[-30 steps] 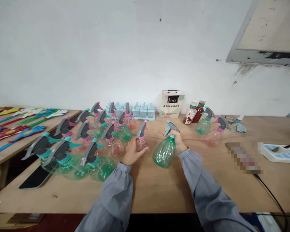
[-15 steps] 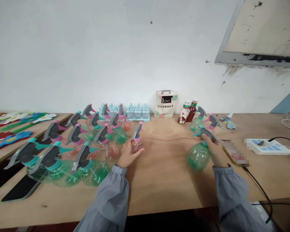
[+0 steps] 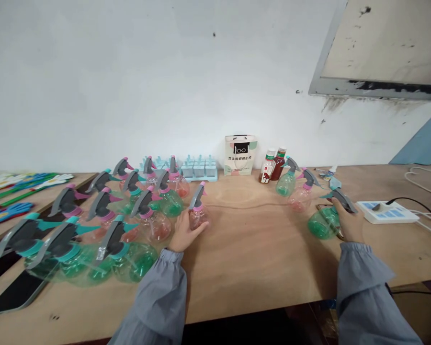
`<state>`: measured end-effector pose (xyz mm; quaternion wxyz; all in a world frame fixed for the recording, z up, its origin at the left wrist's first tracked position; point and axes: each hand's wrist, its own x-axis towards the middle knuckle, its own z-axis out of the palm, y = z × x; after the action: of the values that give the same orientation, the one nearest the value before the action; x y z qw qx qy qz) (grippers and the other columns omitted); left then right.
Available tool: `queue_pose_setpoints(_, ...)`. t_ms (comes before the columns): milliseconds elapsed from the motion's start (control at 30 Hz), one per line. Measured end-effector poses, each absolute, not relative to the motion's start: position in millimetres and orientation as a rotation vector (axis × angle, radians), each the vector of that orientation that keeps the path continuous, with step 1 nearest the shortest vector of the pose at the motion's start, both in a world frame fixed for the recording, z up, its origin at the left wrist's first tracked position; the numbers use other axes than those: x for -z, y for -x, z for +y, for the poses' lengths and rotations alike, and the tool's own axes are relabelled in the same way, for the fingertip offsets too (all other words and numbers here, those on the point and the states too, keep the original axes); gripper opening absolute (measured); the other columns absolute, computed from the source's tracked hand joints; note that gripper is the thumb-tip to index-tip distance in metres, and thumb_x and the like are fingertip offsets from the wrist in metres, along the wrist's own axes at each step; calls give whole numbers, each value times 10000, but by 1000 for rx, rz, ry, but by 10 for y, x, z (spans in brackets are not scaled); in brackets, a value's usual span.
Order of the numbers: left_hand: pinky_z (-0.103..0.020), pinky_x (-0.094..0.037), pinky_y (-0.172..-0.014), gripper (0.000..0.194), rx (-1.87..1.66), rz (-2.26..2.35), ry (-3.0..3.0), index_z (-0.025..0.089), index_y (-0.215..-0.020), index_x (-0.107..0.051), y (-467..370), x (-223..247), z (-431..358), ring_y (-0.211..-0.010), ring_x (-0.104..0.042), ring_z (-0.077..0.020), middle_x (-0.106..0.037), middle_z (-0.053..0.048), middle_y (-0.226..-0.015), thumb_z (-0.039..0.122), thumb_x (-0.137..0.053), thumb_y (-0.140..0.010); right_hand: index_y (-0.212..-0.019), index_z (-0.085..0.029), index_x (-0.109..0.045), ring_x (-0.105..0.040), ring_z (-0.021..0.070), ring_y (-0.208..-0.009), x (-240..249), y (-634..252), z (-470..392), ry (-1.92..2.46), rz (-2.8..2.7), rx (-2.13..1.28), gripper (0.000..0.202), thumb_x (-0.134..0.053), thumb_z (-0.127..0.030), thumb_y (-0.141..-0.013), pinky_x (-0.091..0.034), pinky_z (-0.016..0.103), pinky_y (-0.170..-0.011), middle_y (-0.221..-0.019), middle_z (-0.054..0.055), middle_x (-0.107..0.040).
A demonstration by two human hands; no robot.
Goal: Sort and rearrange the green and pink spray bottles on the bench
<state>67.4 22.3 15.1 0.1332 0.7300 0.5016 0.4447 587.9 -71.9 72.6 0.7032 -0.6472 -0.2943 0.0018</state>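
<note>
My right hand [image 3: 349,219] grips a green spray bottle [image 3: 322,223] by its grey trigger head, over the right part of the table, partly in front of a phone. My left hand [image 3: 187,230] is wrapped round the body of a pink spray bottle [image 3: 198,216], which stands upright on the wood. Left of that hand, several more green and pink bottles are grouped, among them a green spray bottle [image 3: 138,261] in front and a pink spray bottle [image 3: 157,225] behind it. Beyond my right hand stand another pink spray bottle [image 3: 300,195] and a green one [image 3: 285,183].
Light-blue ice-pop moulds [image 3: 200,168], a paper bag [image 3: 240,155] and two sauce-like bottles [image 3: 267,167] line the wall. A white power strip [image 3: 388,212] with cables lies at right. A dark phone [image 3: 16,293] lies at front left; colourful hand-shaped items [image 3: 12,211] lie further left.
My right hand has moved right with the green spray bottle, toward the phone and power strip. My left hand stays on the pink bottle. The view has shifted slightly right.
</note>
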Motion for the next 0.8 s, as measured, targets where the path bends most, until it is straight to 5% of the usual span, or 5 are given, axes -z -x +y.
queue_pose_setpoints(567,-500,-464,-995,653,-1298,1489,-2108,192,-1266,-540,-677,-128,230,-1146,-596,-316,-629,-117,-1175,556,-724,-756,-926,-165,-739,-685,212,-892,-751,-5898,-536,1453,-696,-9,296,-770,-355,-702,-510,367,-878,-948,99,-742)
queue_pose_setpoints(667,-504,-472,-988,637,-1293,1498,-2114,188,-1240,-548,-677,-131,230,-1129,-604,-315,-631,-113,-1150,552,-729,-750,-1016,-174,-695,-689,228,-979,-670,-5994,-522,1416,-758,25,387,-779,-376,-697,-493,382,-937,-1068,145,-726)
queue_pose_setpoints(800,-516,-466,-1016,631,-1296,1476,-2121,188,-1246,-536,-665,-126,235,-1161,-603,-318,-634,-116,-1158,546,-722,-761,-1289,-223,-471,-602,300,-1261,-589,-6097,-611,1362,-861,108,745,-798,-489,-675,-451,456,-1024,-1346,229,-586)
